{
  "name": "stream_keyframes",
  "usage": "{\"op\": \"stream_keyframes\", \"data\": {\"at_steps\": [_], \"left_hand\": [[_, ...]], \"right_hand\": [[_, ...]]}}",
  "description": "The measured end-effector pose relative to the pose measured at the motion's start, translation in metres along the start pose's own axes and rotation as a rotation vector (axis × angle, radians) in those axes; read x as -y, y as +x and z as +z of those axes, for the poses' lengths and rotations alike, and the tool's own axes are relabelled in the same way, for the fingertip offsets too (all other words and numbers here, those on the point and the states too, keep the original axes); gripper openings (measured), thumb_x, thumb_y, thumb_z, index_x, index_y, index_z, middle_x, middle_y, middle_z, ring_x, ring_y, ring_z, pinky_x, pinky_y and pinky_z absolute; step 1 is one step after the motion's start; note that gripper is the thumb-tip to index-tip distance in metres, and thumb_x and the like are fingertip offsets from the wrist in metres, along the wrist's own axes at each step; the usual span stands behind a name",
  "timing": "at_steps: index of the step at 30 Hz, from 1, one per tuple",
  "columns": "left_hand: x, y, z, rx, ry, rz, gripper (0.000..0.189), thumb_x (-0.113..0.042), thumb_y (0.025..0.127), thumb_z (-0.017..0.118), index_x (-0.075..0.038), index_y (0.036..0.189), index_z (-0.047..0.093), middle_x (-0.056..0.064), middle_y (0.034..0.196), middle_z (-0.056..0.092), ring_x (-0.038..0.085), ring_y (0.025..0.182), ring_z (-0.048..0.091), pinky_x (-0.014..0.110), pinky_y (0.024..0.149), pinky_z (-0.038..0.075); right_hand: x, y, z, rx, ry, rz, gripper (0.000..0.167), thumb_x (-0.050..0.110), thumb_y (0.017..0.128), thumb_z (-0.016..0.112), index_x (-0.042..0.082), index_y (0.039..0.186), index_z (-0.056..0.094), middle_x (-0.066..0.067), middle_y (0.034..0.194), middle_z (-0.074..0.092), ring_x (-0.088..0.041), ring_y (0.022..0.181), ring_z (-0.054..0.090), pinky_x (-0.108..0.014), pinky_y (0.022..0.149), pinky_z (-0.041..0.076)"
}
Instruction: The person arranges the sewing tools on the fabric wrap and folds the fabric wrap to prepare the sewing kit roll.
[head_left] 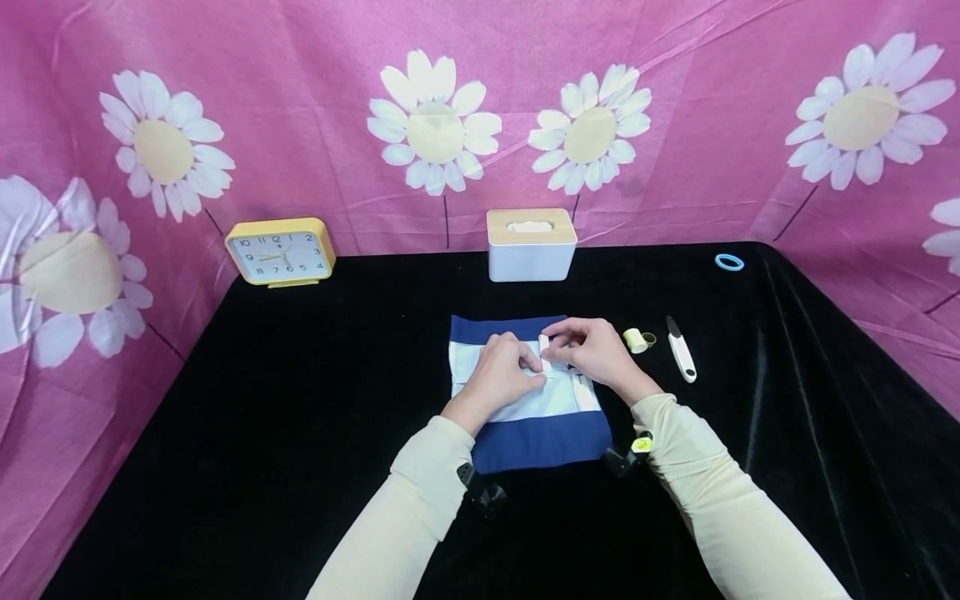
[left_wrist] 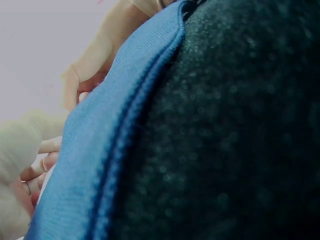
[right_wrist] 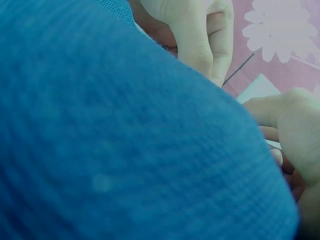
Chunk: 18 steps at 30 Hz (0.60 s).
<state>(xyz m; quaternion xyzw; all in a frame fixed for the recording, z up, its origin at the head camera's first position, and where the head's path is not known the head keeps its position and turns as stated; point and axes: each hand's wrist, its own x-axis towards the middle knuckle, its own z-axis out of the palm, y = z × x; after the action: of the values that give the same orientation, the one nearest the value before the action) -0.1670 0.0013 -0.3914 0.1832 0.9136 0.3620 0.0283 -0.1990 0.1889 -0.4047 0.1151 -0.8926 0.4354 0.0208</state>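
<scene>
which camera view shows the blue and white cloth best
The head view: it takes in most of the blue and white cloth, both navy bands and the white middle between them. The left wrist view shows mainly a blue hemmed edge; the right wrist view, mostly blurred blue fabric.

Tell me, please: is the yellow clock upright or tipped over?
Upright: the yellow clock stands on the black table, its 12 at the top.
</scene>
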Motion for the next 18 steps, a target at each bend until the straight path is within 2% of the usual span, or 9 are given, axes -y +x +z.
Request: {"op": "stream_keyframes", "data": {"at_steps": [8,13,18], "left_hand": [[-0.0012,0.0013,0.0009,0.015,0.034,0.003,0.012,-0.018,0.085,0.079,-0.010,0.094,0.082,0.000,0.088,0.063,0.018,0.093,0.048,0.031,0.086,0.038],[-0.0023,0.0026,0.0017,0.038,0.085,0.007,0.012,-0.020,0.086,0.078,-0.012,0.094,0.081,-0.001,0.087,0.061,0.017,0.093,0.046,0.030,0.083,0.036],[-0.0025,0.0017,0.0015,0.042,0.093,0.021,0.010,-0.019,0.086,0.077,-0.012,0.092,0.078,-0.002,0.088,0.060,0.017,0.093,0.046,0.030,0.084,0.036]], "right_hand": [[0.0017,-0.0012,-0.0009,-0.049,-0.020,0.024,0.029,0.017,0.082,0.082,0.006,0.108,0.076,-0.010,0.085,0.075,-0.009,0.061,0.050,-0.024,0.055,0.039],[0.0022,-0.0009,-0.0008,-0.049,-0.009,0.024,0.027,0.015,0.082,0.081,0.006,0.107,0.077,-0.009,0.084,0.075,-0.009,0.060,0.050,-0.024,0.054,0.039],[0.0026,-0.0017,-0.0008,-0.045,-0.011,0.024,0.026,0.015,0.082,0.081,0.008,0.107,0.077,-0.008,0.082,0.074,-0.011,0.061,0.048,-0.023,0.053,0.037]]}}
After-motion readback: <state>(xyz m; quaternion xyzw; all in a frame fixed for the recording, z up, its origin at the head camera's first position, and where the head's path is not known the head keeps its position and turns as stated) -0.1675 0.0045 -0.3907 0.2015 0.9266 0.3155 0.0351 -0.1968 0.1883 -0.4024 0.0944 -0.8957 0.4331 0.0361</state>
